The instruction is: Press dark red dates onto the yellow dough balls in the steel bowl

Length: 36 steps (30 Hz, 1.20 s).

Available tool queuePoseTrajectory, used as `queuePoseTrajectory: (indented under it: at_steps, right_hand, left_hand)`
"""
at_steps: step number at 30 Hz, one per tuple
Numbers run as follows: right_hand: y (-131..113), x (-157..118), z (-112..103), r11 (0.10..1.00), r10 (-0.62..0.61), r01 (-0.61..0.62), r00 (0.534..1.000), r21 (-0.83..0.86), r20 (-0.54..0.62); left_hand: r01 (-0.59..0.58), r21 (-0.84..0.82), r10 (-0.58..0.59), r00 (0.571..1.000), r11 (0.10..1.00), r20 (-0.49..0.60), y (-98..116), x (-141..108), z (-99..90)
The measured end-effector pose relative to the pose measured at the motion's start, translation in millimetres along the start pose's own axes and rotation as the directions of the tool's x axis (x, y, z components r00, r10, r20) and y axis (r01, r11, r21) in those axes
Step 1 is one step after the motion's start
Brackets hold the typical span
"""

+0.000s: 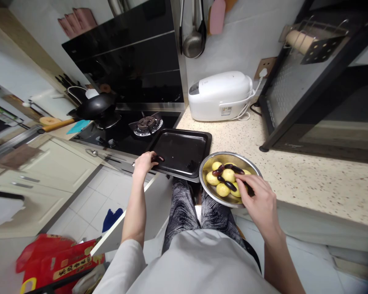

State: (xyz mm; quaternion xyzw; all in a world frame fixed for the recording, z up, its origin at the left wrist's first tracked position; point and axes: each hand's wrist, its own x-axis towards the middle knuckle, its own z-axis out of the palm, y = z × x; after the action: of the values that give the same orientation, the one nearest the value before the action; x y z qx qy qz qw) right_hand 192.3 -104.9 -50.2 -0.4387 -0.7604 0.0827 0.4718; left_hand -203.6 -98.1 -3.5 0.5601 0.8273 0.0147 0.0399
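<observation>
A black baking tray (180, 149) lies across the counter edge beside the stove. At its near left corner my left hand (144, 164) is closed, thumb and fingers around a dark elongated grape (155, 157); another dark piece lies right by the fingertips. To the right of the tray, a steel bowl (206, 190) holds several yellow round fruits (223, 189) with dark long grapes (230, 185) on top. My right hand (257, 192) reaches over the bowl's right rim, its fingertips drawn together among the fruit. Whatever those fingertips pinch is hidden.
Behind the bowl stands a white rice cooker (221, 98), plugged into the wall. A black oven (331, 110) occupies the right side. Left of the tray, a gas stove (147, 124) carries a black wok (96, 106). Below the tray, a drawer (150, 208) stands pulled out.
</observation>
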Motion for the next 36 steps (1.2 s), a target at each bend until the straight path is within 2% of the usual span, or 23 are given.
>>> queuePoseTrajectory:
  at_steps: [5,12,17,20,22,26,31,33,36]
  right_hand:
    - [-1,1,1,1.0,0.0,-0.001,1.0,0.013,0.006]
    - [-1,2,-1,1.0,-0.02,0.02,1.0,-0.004,-0.015]
    - [-5,2,-2,1.0,-0.023,0.023,0.999,0.012,-0.024]
    - [-12,2,1,0.999,-0.013,0.014,1.0,0.038,-0.024]
    - [-19,2,4,0.998,-0.009,0.01,1.0,0.064,-0.015]
    - [-36,1,11,0.993,-0.023,0.021,1.0,0.119,0.017]
    - [-54,-4,18,0.984,0.026,-0.028,1.0,0.178,0.018]
    - [-57,-7,19,0.981,0.077,-0.076,0.997,0.178,-0.001]
    - [-53,-9,15,0.977,0.138,-0.132,0.99,0.169,-0.028]
  left_hand:
    - [-0.03,0.022,0.03,1.0,0.999,0.004,0,5,7.0]
    - [-0.231,-0.032,0.231,0.973,0.972,-0.015,4,8,15.5]
    - [-0.314,-0.181,0.286,0.944,0.932,-0.166,11,2,18.5]
    - [-0.43,-0.34,0.346,0.895,0.837,-0.28,26,-10,19.6]
    - [-0.521,-0.421,0.392,0.847,0.742,-0.359,42,-23,20.3]
    - [-0.706,-0.478,0.498,0.708,0.523,-0.501,87,-56,22.1]
    - [-0.805,-0.517,0.596,0.576,0.291,-0.56,135,-92,26.7]
    - [-0.812,-0.534,0.605,0.554,0.238,-0.572,147,-100,30.1]
    - [-0.792,-0.571,0.571,0.577,0.215,-0.585,156,-106,34.7]
